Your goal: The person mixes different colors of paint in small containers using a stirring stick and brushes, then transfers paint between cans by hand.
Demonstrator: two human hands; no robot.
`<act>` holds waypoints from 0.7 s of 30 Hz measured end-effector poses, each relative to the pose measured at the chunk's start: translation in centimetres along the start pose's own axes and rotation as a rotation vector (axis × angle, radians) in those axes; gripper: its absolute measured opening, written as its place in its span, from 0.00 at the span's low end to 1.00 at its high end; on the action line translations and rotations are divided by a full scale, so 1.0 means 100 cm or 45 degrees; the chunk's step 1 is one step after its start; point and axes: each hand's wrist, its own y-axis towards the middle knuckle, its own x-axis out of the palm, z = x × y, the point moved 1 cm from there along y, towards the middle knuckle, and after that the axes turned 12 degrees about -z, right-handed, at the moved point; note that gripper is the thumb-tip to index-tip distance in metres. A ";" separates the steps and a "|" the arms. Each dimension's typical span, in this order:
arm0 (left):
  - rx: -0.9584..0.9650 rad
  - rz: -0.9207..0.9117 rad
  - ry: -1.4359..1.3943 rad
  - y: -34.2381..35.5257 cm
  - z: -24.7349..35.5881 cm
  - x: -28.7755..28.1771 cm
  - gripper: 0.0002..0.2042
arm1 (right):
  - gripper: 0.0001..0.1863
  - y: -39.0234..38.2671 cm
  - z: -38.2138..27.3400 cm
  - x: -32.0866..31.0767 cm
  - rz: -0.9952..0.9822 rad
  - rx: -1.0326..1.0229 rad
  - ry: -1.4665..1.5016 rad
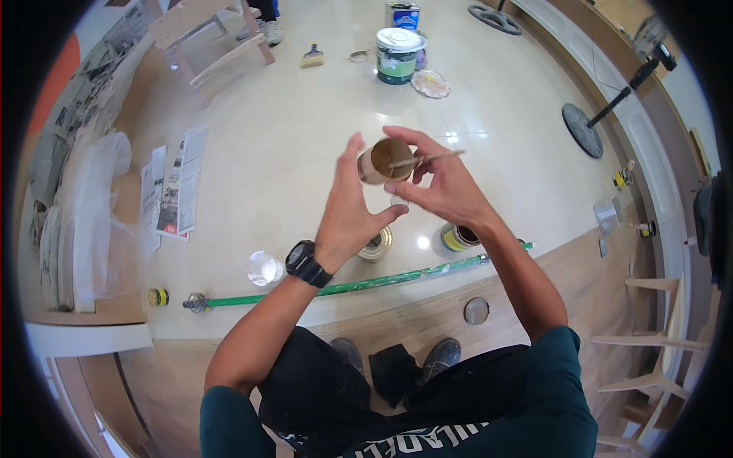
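Observation:
In front of me, a cup (372, 166) with a brownish inside is tilted so its mouth shows. My right hand (431, 179) grips it, fingers at the far rim and thumb on the near side. A thin stick (439, 158) rests in the cup and sticks out to the right past that hand; its lower end is hard to make out. My left hand (347, 206), a black watch on its wrist, is beside the cup's left side with fingers stretched and thumb spread. Whether its fingertips touch the cup is unclear. Below stand a round tin (374, 246) and a yellow-labelled can (460, 237).
A green pole (366, 285) lies across the floor before my feet, near a clear cup of white liquid (265, 269) and a round lid (476, 311). Farther off are a paint bucket (397, 57), a wide brush (312, 56), newspapers (181, 183) and a wooden chair (221, 46).

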 end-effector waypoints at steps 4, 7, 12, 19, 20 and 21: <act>0.008 0.033 -0.178 -0.010 0.000 -0.013 0.33 | 0.31 -0.004 -0.032 0.016 0.051 -0.200 -0.038; 0.025 0.157 -0.122 -0.016 -0.006 -0.031 0.31 | 0.20 -0.001 -0.038 0.011 0.151 -0.281 -0.438; -0.044 0.091 -0.087 -0.029 -0.003 -0.039 0.30 | 0.06 -0.001 -0.072 0.030 0.031 -0.273 -0.310; -0.064 0.008 -0.199 -0.032 0.011 -0.026 0.29 | 0.06 -0.003 -0.075 0.017 0.119 -0.362 -0.388; -0.062 0.001 -0.205 -0.033 0.011 -0.025 0.29 | 0.06 -0.004 -0.075 0.010 0.166 -0.373 -0.368; -0.062 -0.016 -0.208 -0.034 0.010 -0.023 0.29 | 0.06 -0.008 -0.074 0.000 0.180 -0.220 -0.220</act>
